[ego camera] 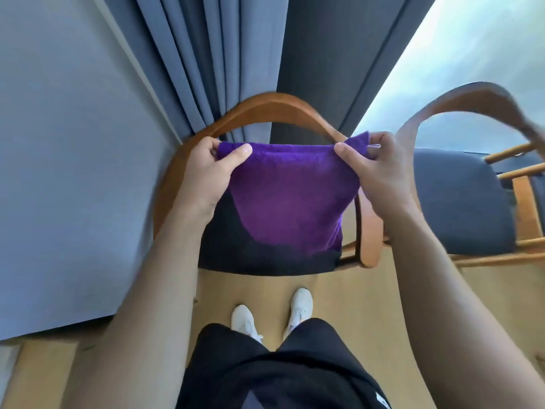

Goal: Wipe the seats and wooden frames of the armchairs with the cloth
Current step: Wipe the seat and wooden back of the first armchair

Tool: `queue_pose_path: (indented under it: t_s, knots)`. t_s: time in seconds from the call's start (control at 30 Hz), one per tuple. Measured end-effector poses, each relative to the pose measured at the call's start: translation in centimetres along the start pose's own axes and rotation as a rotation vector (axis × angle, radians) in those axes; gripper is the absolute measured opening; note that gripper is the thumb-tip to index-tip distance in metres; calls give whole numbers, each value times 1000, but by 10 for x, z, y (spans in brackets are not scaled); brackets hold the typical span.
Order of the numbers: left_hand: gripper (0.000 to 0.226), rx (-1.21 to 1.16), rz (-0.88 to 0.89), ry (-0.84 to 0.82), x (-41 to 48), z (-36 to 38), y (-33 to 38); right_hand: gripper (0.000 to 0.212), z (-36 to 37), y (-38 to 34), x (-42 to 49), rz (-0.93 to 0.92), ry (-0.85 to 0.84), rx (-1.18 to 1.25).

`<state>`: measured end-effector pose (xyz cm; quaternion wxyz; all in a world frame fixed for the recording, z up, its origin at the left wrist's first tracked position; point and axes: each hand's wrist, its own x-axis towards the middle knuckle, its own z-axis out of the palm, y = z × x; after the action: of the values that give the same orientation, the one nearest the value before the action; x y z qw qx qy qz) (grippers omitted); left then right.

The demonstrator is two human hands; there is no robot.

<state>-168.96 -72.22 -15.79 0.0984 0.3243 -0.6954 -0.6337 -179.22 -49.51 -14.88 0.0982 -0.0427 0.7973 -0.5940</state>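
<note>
So the person is standing right in front of the near armchair [265, 107], and everything here is easiest to place off that chair. Over by its left armrest, the left hand [211, 169] is pinched shut on the top left corner of the purple cloth [290, 196], thumb on the front, fingers curled behind. The cloth hangs flat between both hands like a little curtain, its top edge running side to side, roughly parallel to the chair's curved back rail, and its free bottom edge dangling just above the dark seat [259, 258]. Hard to say if it's actually brushing the seat or just hovering, looks like hovering. By the right armrest, the right hand [374, 172] is closed on the other top corner, same pinch grip. Further right of the chair sits a second armchair [460, 199] with a blue-grey seat, well apart from the cloth.

What matters for the next bit: the seat lies straight below and a little ahead of both hands, dead centre between them, so neither hand is really closer. Best guess is the cloth gets lowered or bunched down onto that seat first. The second chair would be the right hand's side, since it's nearer that arm. No wiping contact yet by the look of it.
</note>
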Motion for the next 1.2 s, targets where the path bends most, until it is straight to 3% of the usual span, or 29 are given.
queue_pose_path:
  t_s: [0.23,0.37,0.43,0.57,0.63,0.7,0.8,0.9,1.0,1.1,1.2]
  knots:
    - [37,-79,83,31,2,-16,78,56,-54,-54,24,-94,50,-126]
    - [49,-20,196,157,7,-31,109,22,-73,-83,36,-286,-13,-273]
    - [51,48,268,125,6,-39,122,19,-79,-93,41,-379,-88,-367]
    - [64,489,405,-63,5,-41,142,53,-89,-97,56,-386,-334,-702]
    - [46,778,446,11,11,-42,145,50,-94,-95,63,-424,-309,-865]
    - [21,886,493,104,16,-43,142,35,-98,-94,68,-462,-244,-873]
    - [12,810,548,170,14,-40,132,24,-102,-89,68,-492,-188,-779]
    - [12,686,564,87,5,-33,128,28,-100,-82,64,-414,-205,-610]
    - [15,442,423,5,3,-25,120,37,-96,-77,55,-227,-191,-335]
    - [21,302,275,27,10,-13,103,42,-86,-69,49,-85,-145,-288]
    - [24,150,14,-17,16,-3,88,35,-83,-62,46,118,-287,-249]
